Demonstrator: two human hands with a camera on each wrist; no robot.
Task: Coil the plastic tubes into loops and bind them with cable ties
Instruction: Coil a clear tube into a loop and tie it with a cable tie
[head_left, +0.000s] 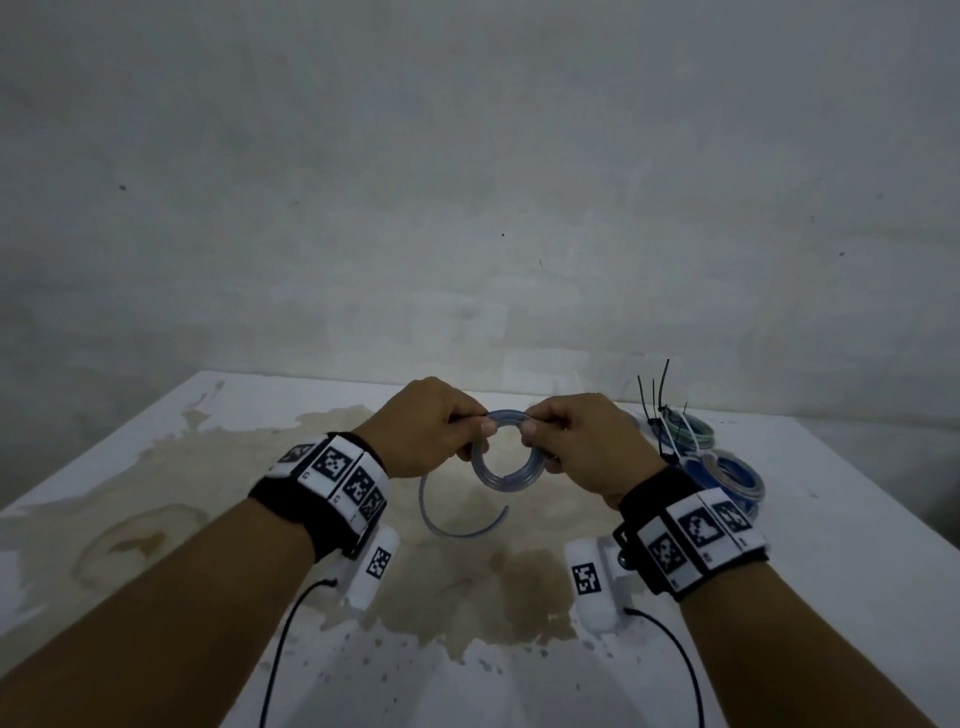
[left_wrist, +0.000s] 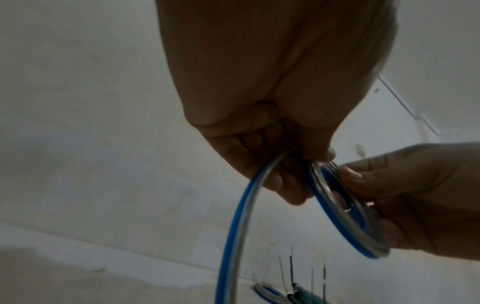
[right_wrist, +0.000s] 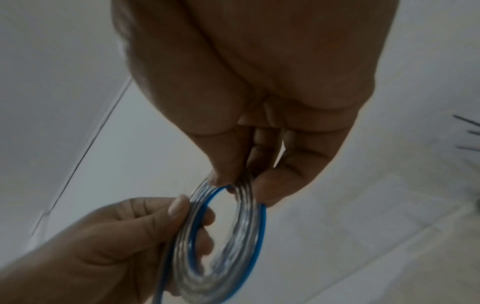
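Both hands hold a clear plastic tube with a blue stripe, wound into a small coil above the table. My left hand pinches the coil's left side, and my right hand pinches its right side. The tube's loose tail curves down from the left hand toward the table. In the left wrist view the tail leaves my left hand while the coil sits edge-on against the right hand. The right wrist view shows the coil between right fingertips and left hand.
The white table carries a large brownish stain. At the back right lie finished blue coils and a greenish coil with black cable ties sticking up. A grey wall rises behind the table.
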